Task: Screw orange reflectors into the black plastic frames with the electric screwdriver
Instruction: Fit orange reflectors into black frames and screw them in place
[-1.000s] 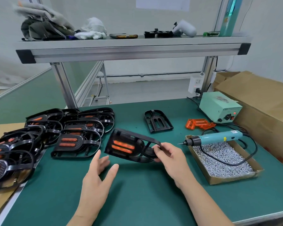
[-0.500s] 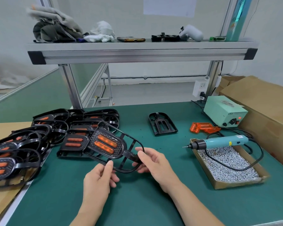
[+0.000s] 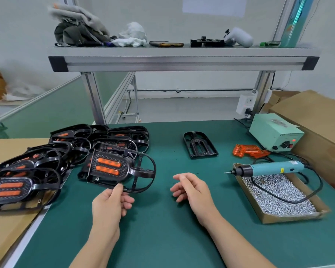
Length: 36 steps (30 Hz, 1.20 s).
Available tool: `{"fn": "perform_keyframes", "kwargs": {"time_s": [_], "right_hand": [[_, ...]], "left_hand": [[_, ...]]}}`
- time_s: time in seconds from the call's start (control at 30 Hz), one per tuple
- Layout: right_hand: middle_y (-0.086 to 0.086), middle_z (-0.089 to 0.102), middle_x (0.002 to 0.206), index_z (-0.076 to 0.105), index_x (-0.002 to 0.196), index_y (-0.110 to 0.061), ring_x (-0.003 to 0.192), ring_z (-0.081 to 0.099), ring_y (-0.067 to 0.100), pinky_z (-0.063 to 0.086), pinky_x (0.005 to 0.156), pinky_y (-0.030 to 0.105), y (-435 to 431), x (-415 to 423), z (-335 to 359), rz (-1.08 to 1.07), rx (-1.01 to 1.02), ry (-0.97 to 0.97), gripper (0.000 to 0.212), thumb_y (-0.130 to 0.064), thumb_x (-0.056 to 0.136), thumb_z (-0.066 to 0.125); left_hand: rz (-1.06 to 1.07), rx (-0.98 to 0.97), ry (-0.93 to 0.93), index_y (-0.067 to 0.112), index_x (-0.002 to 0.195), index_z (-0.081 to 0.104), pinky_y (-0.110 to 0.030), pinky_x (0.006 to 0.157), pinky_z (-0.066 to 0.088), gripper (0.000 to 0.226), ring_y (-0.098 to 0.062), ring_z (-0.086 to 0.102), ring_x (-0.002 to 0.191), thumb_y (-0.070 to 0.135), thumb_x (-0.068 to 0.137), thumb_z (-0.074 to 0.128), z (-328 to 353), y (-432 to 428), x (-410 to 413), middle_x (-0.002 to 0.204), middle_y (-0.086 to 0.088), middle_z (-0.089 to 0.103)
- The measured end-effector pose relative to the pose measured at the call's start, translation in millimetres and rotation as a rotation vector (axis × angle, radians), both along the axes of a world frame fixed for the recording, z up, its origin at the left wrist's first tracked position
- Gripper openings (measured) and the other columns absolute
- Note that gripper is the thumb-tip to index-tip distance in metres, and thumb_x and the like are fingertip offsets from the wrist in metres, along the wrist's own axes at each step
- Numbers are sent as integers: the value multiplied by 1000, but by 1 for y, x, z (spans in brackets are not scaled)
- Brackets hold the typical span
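Pinching the near edge of a black frame (image 3: pixel 122 169) between thumb and fingers, the left hand (image 3: pixel 109 206) reaches forward; the right hand (image 3: pixel 193 192) hovers beside it, fingers loosely curled, empty.

Frame pile (image 3: pixel 70 151) left, screwdriver (image 3: pixel 269 169) on screw tray (image 3: pixel 248 198) right, bare frame (image 3: pixel 200 145) between.

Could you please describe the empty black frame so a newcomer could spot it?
On the green mat, look left of the pale green power box. The empty black frame lies alone there, with no orange in it, unlike the piled frames.
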State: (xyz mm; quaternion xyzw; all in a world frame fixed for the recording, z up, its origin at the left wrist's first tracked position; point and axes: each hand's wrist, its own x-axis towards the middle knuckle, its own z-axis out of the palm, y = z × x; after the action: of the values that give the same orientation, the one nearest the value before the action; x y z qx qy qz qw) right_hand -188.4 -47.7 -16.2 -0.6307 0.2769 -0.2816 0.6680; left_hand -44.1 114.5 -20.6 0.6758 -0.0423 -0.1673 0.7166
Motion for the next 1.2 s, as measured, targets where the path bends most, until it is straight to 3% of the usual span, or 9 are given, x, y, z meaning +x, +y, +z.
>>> {"fn": "perform_keyframes", "kwargs": {"time_s": [0.97,1.1,1.2], "right_hand": [[6,73,77,69,100,-13,66,64,14,52,61,25,2,1,-4,4,-79,52,18,-9,101,52],[5,73,77,69,101,-13,65,64,13,52,61,24,2,1,-5,9,-80,57,17,-8,101,53],[5,73,77,69,102,-12,64,63,12,52,61,23,2,0,-4,16,-83,56,16,-7,101,53]], "left_hand": [[49,52,250,1,82,60,-10,31,38,33,-3,56,34,25,103,52,1,6,76,51,-5,68],[25,65,293,-1,86,58,-11,29,38,39,-5,58,34,29,106,43,-2,4,79,74,-16,67],[19,80,291,-3,89,52,-14,30,41,37,-12,62,36,28,107,43,-2,6,78,79,-22,65]]}}
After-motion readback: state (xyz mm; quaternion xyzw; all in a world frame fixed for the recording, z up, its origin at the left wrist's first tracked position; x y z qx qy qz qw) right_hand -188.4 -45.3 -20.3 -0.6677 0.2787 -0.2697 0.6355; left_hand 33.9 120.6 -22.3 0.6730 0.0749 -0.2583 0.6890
